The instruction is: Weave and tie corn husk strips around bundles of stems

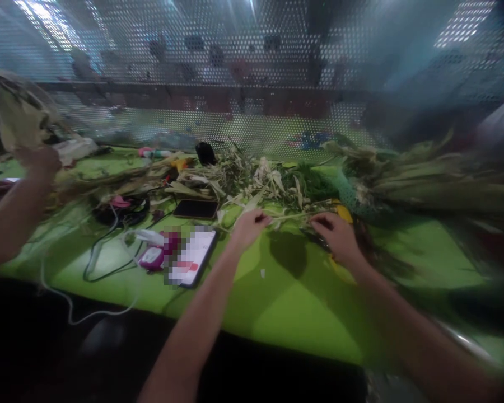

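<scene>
My left hand (248, 228) pinches one end of a thin pale green plant strip (292, 215), with a wider husk-like leaf (254, 200) fanning out above its fingers. At the strip's other end, my right hand (336, 236) has its thumb and fingers closed together. The strip runs roughly level between both hands, just above the green table (285, 313). Beside and partly under my right hand show yellow curved parts (343, 213) and a dark piece; the hand hides the rest. Behind the hands lies a heap of dried husks and stalks (273, 178).
A lit phone (195, 254) lies left of my left forearm, near a purple packet (152, 257) and a white cable (71, 302). A dark phone (196, 209) lies behind. A large stalk bundle (428, 176) rests at right. Another person's hand (40, 160) holds husks at left. A perforated screen (252, 67) stands behind.
</scene>
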Demonstrator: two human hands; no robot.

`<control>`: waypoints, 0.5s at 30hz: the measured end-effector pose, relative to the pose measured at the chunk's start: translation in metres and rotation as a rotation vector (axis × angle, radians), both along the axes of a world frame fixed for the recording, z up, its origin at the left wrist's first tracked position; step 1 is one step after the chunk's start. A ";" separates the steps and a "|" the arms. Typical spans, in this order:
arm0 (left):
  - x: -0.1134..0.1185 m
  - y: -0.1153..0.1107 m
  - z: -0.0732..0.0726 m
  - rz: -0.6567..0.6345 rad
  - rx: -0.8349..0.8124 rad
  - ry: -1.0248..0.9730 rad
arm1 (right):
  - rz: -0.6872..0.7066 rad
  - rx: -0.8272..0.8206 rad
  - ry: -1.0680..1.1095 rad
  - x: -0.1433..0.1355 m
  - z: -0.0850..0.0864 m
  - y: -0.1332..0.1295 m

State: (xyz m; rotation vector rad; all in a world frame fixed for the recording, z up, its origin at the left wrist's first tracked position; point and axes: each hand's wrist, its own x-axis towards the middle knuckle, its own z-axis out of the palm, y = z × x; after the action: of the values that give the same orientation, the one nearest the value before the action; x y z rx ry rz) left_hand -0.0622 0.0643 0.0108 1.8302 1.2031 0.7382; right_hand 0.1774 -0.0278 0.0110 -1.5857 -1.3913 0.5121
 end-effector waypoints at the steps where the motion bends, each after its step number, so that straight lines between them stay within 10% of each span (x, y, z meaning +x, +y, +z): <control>1: -0.001 -0.001 0.001 -0.007 -0.044 -0.061 | 0.014 -0.016 0.000 -0.002 0.001 -0.001; 15: -0.019 -0.015 0.038 0.103 -0.201 -1.031 | 0.083 -0.044 0.065 -0.009 -0.008 -0.001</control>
State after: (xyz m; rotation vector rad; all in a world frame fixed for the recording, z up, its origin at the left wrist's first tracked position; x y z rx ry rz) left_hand -0.0812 0.0492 0.0485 0.9593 0.6312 1.3315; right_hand 0.1680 -0.0286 0.0028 -1.5376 -1.4092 0.6429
